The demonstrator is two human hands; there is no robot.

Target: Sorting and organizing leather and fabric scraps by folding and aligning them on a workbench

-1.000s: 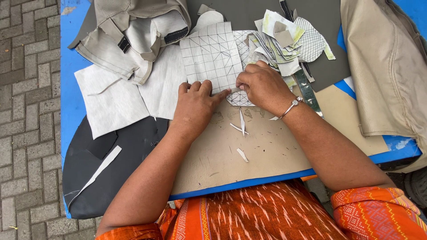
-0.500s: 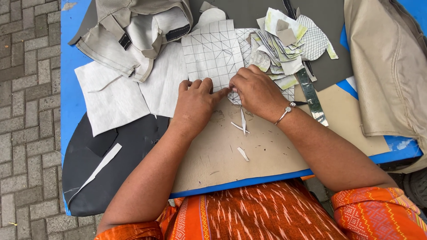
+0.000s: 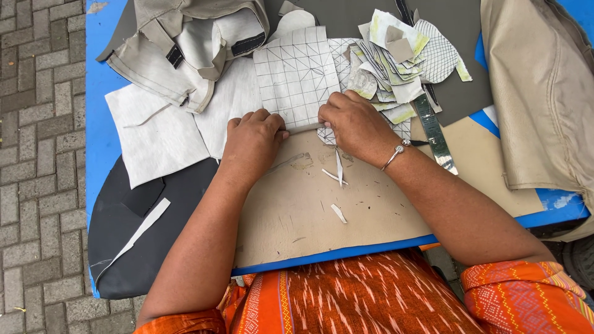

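Observation:
A white fabric piece ruled with a grid and diagonal lines (image 3: 296, 74) lies flat at the far edge of a tan cutting board (image 3: 309, 204). My left hand (image 3: 252, 141) presses its near left edge with fingers curled. My right hand (image 3: 352, 124), a silver bracelet on its wrist, presses the near right edge; whether it holds a tool is hidden. A few thin white trimmings (image 3: 337, 176) lie on the board just below the hands.
A blue table (image 3: 99, 80) carries a beige bag part (image 3: 185, 43), plain white sheets (image 3: 154, 133), a pile of cut pattern pieces (image 3: 402, 49), a metal ruler (image 3: 433, 130), dark sheet material (image 3: 133, 247) and beige leather (image 3: 544, 93) at the right. Brick paving lies to the left.
Both hands have stayed on the near edge of the gridded piece. The right hand shifted slightly along the edge.

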